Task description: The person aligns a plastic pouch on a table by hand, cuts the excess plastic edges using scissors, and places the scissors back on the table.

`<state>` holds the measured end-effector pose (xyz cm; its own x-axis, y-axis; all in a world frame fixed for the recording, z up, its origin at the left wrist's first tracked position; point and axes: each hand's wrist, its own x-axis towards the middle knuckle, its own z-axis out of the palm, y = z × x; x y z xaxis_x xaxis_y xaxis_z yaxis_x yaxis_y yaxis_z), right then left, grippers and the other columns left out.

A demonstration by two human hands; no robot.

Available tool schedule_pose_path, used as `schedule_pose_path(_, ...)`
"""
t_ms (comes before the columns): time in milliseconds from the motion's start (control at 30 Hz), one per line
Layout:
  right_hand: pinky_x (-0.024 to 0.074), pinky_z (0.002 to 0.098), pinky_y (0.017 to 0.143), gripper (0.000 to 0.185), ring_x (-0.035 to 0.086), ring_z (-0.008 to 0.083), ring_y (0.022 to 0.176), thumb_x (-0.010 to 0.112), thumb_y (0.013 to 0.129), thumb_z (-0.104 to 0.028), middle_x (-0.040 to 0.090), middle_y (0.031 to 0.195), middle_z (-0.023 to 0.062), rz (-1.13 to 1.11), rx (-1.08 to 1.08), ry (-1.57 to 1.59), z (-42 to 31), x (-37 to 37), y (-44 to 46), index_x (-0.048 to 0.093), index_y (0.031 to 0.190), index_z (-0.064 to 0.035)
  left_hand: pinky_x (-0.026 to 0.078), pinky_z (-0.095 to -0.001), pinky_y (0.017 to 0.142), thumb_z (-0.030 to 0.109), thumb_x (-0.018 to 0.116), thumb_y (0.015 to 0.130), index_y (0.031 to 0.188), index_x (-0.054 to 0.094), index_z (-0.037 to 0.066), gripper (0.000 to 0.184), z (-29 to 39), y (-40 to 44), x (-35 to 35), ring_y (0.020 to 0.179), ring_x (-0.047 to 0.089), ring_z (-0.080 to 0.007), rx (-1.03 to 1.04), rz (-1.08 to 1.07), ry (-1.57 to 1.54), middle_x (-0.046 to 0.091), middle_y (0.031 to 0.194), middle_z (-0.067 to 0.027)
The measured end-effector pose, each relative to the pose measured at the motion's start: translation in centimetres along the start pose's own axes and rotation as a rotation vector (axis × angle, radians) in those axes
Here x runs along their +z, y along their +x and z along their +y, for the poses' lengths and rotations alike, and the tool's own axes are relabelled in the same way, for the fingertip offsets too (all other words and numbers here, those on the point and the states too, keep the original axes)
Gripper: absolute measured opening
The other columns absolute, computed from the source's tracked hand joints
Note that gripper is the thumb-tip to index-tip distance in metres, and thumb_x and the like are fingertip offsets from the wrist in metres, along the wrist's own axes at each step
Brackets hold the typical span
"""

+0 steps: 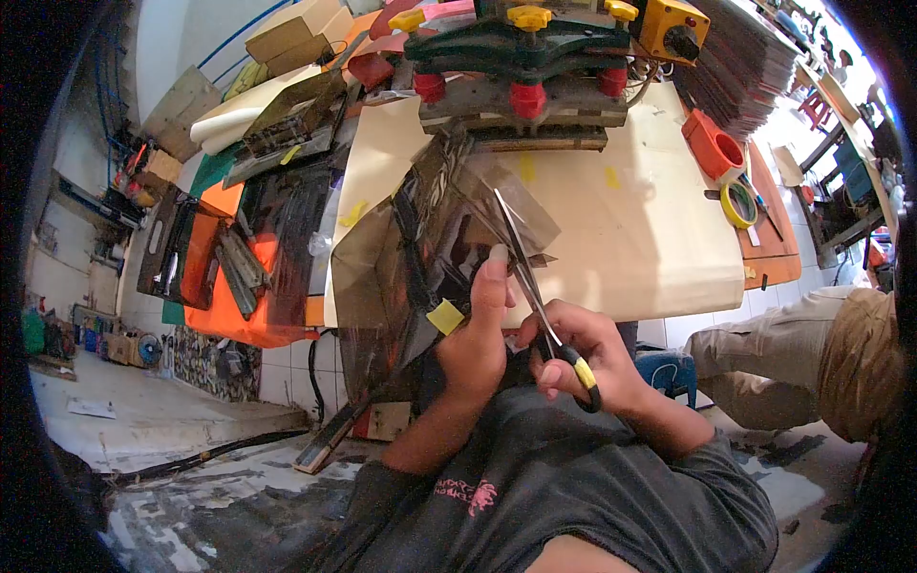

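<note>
Scissors (535, 301) with black and yellow handles are in my right hand (587, 349), fingers wrapped round the handles, blades pointing up and away over the table. Beside them, my left hand (478, 334) is closed on a translucent dark plastic sheet (368, 272), thumb raised near the blades. The crumpled sheet spreads left of my hand and up towards the machine, with a yellow tape piece (445, 316) on it by my left wrist. The blades lie against or just over the sheet's right part; I cannot tell which.
A machine (525, 57) with yellow knobs stands at the table's back, on pale board (669, 210). An orange tape holder (712, 143) and tape roll (738, 203) lie right. More plastic pieces (244, 263) lie left. A person's trousered leg (764, 349) is at the right.
</note>
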<state>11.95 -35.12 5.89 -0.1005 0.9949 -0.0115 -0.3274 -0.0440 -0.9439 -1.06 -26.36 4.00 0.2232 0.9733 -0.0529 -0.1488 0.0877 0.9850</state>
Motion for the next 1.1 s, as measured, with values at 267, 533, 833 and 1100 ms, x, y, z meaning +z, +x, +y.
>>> schedule_pose_path(267, 0.0439, 0.0231, 0.055, 0.066, 0.057, 0.0113, 0.057, 0.075, 0.082, -0.054, 0.059, 0.068, 0.0061, 0.037, -0.104, 0.009, 0.6, 0.6, 0.5, 0.056, 0.108, 0.0028, 0.035, -0.0202, 0.06, 0.042, 0.048, 0.104, 0.086, 0.059, 0.011, 0.037, 1.7, -0.5, 0.5, 0.068, 0.043, -0.0044, 0.01, -0.049, -0.053, 0.047, 0.075, 0.0067)
schedule_pose_path(533, 0.043, 0.0237, 0.058, 0.06, 0.056, 0.0089, 0.067, 0.078, 0.083, -0.047, 0.06, 0.08, 0.0023, -0.089, -0.042, 0.161, 0.3, 0.1, 0.0, 0.057, 0.113, 0.0004, 0.049, -0.0307, 0.077, 0.03, 0.054, 0.101, 0.124, 0.055, 0.007, 0.032, 0.9, -0.6, -0.4, 0.087, 0.058, -0.0161, -0.228, -0.062, -0.46, 0.063, 0.098, -0.0055)
schedule_pose_path(833, 0.0436, 0.0242, 0.067, 0.056, 0.056, 0.0081, 0.077, 0.081, 0.081, -0.041, 0.061, 0.087, 0.0023, -0.065, -0.022, 0.069, -0.9, -0.5, -0.4, 0.06, 0.111, 0.0016, 0.039, -0.0251, 0.069, 0.032, 0.049, 0.104, 0.095, 0.057, 0.007, 0.028, 3.3, -1.5, 0.5, 0.073, 0.046, -0.0101, -0.069, -0.097, -0.369, 0.05, 0.079, 0.0007)
schedule_pose_path(1100, 0.0432, 0.0242, 0.067, 0.055, 0.056, 0.0084, 0.076, 0.082, 0.081, -0.039, 0.061, 0.085, 0.0021, -0.098, 0.006, 0.022, -1.5, -1.3, -0.7, 0.061, 0.111, 0.0024, 0.043, -0.0269, 0.063, 0.023, 0.06, 0.098, 0.101, 0.061, 0.003, 0.02, 2.6, -1.2, -0.6, 0.069, 0.054, -0.0124, -0.038, -0.136, -0.371, 0.059, 0.08, -0.0037)
